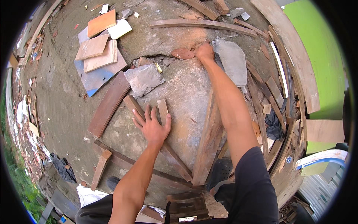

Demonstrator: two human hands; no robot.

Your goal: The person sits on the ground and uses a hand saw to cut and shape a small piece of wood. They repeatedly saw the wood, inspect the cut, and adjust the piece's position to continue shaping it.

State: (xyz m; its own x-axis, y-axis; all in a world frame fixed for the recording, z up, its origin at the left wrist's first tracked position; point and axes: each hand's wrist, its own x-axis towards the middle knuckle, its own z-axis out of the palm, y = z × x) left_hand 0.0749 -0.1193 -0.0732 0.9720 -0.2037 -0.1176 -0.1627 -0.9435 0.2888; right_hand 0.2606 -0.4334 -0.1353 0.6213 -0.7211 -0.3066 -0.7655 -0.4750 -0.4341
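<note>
My left hand (153, 127) is open, its fingers spread over a narrow wood strip (175, 158) and the lower end of a short wood block (163, 111). Farther off, my right hand (204, 52) is closed and low to the ground at a crack in the concrete. Whatever its fingers may hold is hidden. Close to its left side lies a brown dry leaf (182, 53); I cannot tell whether the hand touches it. Just right of that hand is a flat grey concrete slab (232, 61). A rough stone chunk (144, 80) sits beyond my left hand.
Thin boards (100, 56) are piled at the far left, near a reddish-brown plank (109, 105). A long wooden bar (201, 23) crosses the far side. Planks and scraps line the right, beside a green panel (317, 56). A wide beam (209, 143) lies between my arms.
</note>
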